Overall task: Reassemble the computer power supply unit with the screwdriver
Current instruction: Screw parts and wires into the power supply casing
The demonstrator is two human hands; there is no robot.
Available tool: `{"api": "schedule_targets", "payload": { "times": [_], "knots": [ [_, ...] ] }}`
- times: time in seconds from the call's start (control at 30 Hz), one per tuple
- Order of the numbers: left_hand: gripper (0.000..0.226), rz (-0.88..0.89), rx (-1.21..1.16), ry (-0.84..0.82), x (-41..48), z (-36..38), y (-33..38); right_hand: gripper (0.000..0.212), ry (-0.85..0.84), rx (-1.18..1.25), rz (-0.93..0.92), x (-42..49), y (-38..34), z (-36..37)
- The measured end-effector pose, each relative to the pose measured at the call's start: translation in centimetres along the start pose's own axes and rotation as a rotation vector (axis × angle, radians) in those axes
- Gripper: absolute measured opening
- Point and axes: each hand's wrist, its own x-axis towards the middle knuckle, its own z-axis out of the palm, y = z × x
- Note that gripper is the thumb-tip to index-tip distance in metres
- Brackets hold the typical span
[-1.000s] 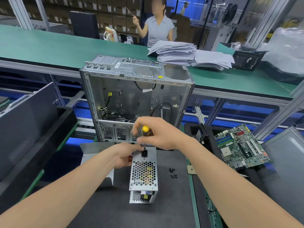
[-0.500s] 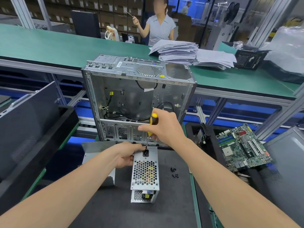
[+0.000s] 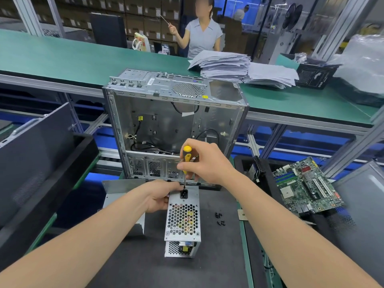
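dark mat point(image 3: 145, 267) bears the psu point(image 3: 182, 221); case point(image 3: 166, 96) behind holds cables point(image 3: 143, 145). left hand point(image 3: 161, 196) grips the psu, right hand point(image 3: 207, 163) the screwdriver point(image 3: 187, 154).

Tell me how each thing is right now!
Power supply unit: standing on end.
Left hand: holds the unit's top.
Right hand: grips the screwdriver.
Screwdriver: upright, tip at the unit's top.
Computer case: side open, wires inside.
Screws: loose on the mat.
Motherboard: lying outside the case.
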Motion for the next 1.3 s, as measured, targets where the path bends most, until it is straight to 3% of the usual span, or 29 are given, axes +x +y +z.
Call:
{"api": "schedule_targets", "payload": {
  "times": [0.13, 0.23, 0.33, 0.4, 0.47, 0.63, 0.77, 0.9, 1.0, 1.1, 1.3],
  "knots": [
    [0.019, 0.006, 0.007, 0.005, 0.2, -0.1, -0.2, 0.054, 0.203, -0.015, 0.174, 0.1, -0.4, 0.7],
    [0.016, 0.010, 0.008, 0.010, 0.4, -0.2, -0.2, 0.058, 0.280, -0.086, 0.193, 0.1, -0.4, 1.3],
    [0.020, 0.012, -0.003, 0.009, 0.4, -0.1, -0.2, 0.040, 0.213, -0.029, 0.116, 0.0, -0.2, 1.1],
    [0.025, 0.009, -0.011, 0.005, 0.4, -0.2, -0.2, 0.018, 0.055, 0.033, 0.022, -0.2, 0.1, 0.6],
    [0.027, 0.008, -0.020, -0.002, 0.4, -0.3, -0.2, 0.010, -0.077, 0.033, -0.037, -0.4, 0.3, 0.3],
    [0.023, 0.013, -0.015, -0.004, 0.4, -0.1, -0.3, 0.010, 0.083, 0.084, 0.075, -0.6, 0.0, 0.9],
    [0.026, 0.007, -0.006, -0.002, 0.4, -0.2, -0.3, 0.014, 0.099, 0.035, 0.093, -0.7, -0.7, 1.6],
    [0.020, -0.001, 0.033, 0.011, 0.4, -0.3, -0.3, 0.011, 0.184, 0.114, -0.066, -2.2, -0.4, 0.7],
    [0.017, -0.004, 0.044, 0.042, 0.6, -0.1, -0.3, 0.009, 0.267, -0.035, -0.151, -4.0, 1.4, 0.0],
    [0.020, 0.011, 0.045, 0.080, 0.5, 0.3, -0.3, 0.010, 0.216, -0.144, -0.079, -6.0, 4.7, 0.6],
    [0.016, 0.134, 0.279, 0.291, -0.2, 1.3, 0.5, 0.013, -0.120, -0.221, 0.109, -10.6, 10.5, 5.7]
  ]
}}
